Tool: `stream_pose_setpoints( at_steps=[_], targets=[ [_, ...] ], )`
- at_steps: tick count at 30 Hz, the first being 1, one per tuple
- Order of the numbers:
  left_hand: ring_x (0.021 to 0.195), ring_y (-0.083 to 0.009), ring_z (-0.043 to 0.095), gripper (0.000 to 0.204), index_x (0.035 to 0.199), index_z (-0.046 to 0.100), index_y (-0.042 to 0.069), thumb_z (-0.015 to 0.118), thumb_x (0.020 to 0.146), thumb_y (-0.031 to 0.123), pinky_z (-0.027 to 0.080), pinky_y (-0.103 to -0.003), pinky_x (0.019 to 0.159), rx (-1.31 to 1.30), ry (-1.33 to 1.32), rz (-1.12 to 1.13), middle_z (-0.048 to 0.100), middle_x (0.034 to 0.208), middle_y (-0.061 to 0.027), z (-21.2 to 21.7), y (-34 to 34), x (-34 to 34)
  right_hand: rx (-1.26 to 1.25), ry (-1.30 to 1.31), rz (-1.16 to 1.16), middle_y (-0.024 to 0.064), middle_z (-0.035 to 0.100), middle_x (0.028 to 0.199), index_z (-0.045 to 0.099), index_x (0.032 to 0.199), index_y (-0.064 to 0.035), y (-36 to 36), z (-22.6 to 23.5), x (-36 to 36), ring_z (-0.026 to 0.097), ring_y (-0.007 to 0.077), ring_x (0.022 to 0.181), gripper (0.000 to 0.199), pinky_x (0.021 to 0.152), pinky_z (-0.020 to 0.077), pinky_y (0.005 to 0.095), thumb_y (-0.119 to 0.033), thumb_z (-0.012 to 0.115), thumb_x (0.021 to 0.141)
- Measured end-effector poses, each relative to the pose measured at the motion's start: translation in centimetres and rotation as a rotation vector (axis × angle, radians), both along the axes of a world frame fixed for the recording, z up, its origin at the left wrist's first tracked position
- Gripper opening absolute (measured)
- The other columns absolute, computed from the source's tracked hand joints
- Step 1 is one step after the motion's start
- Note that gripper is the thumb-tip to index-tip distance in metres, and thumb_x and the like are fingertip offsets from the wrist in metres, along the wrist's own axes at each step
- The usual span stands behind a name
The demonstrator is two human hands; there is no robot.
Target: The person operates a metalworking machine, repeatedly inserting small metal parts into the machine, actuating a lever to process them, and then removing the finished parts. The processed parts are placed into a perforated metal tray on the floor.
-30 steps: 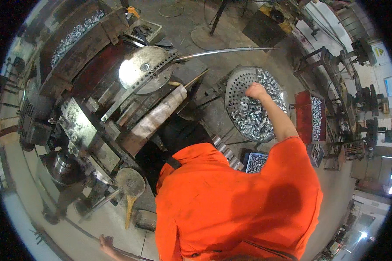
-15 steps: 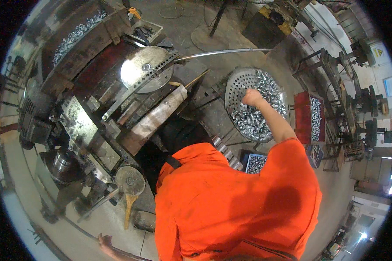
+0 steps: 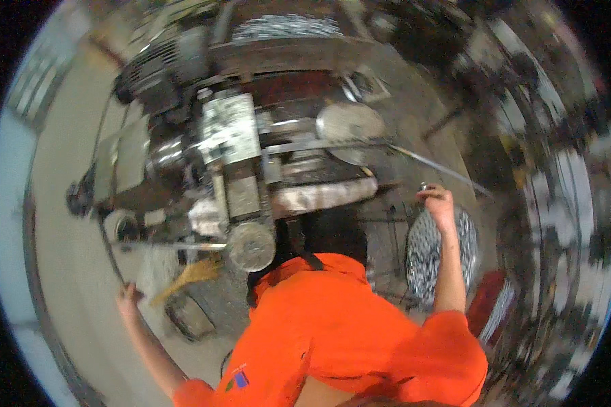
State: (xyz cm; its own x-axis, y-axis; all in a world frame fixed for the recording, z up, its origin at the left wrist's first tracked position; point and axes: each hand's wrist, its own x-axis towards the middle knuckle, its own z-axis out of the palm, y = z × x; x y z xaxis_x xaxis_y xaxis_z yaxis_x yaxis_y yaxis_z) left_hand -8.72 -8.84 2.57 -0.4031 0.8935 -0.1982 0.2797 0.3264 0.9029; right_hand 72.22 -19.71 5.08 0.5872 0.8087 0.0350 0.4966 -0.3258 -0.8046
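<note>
Two hands in view, well apart: right hand (image 3: 440,203) raised above the round perforated tray (image 3: 467,234) of small shiny metal parts (image 3: 424,254), fingers pinched on what looks like one small bright piece (image 3: 423,186), though blur makes that uncertain. Left hand (image 3: 127,298) out low on the other side, near the floor and a yellowish brush-like thing (image 3: 187,277), whether clenched or loose impossible to tell. Ahead of both, a grimy grey machine (image 3: 241,169) with a round metal disc (image 3: 349,122).
</note>
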Motion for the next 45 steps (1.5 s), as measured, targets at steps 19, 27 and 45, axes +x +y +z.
stream_pose_setpoints(
  at_steps=[19, 27, 45],
  targets=[
    [0.072, -0.0394, 0.059, 0.031, 0.091, 0.053, -0.005, 0.067, 0.073, 0.017, 0.046, -0.044, 0.064, -0.309, 0.743, 0.132, 0.060, 0.073, -0.0224, 4.2, -14.0, 6.8, 0.044, -0.628, 1.238, 0.0237, 0.058, 0.083, 0.063, 0.066, 0.0020, 33.2, 8.0, -37.9, 0.057, 0.0379, 0.082, 0.021, 0.076, 0.0483, 0.0415, -0.014, 0.057, 0.055],
    [0.073, -0.0392, 0.059, 0.021, 0.082, 0.057, -0.001, 0.064, 0.074, 0.017, 0.046, -0.046, 0.065, -0.309, 0.854, 0.187, 0.061, 0.074, -0.0215, 3.5, -12.7, 6.6, -0.053, -0.383, 1.170, 0.0170, 0.055, 0.055, 0.062, 0.064, 0.0011, 34.6, 7.7, -39.3, 0.058, 0.0289, 0.056, 0.015, 0.055, 0.0460, 0.0343, -0.011, 0.057, 0.057],
    [0.067, -0.0310, 0.060, 0.012, 0.080, 0.051, 0.006, 0.058, 0.072, 0.011, 0.048, -0.042, 0.061, -0.312, 1.494, 0.069, 0.061, 0.073, -0.0141, 0.7, -7.3, -17.9, 0.190, -0.300, 0.917, 0.0212, 0.053, 0.055, 0.059, 0.057, 0.0018, 34.2, 7.6, -39.4, 0.056, 0.0331, 0.056, 0.026, 0.056, 0.0441, 0.0387, -0.024, 0.056, 0.055]
  ],
)
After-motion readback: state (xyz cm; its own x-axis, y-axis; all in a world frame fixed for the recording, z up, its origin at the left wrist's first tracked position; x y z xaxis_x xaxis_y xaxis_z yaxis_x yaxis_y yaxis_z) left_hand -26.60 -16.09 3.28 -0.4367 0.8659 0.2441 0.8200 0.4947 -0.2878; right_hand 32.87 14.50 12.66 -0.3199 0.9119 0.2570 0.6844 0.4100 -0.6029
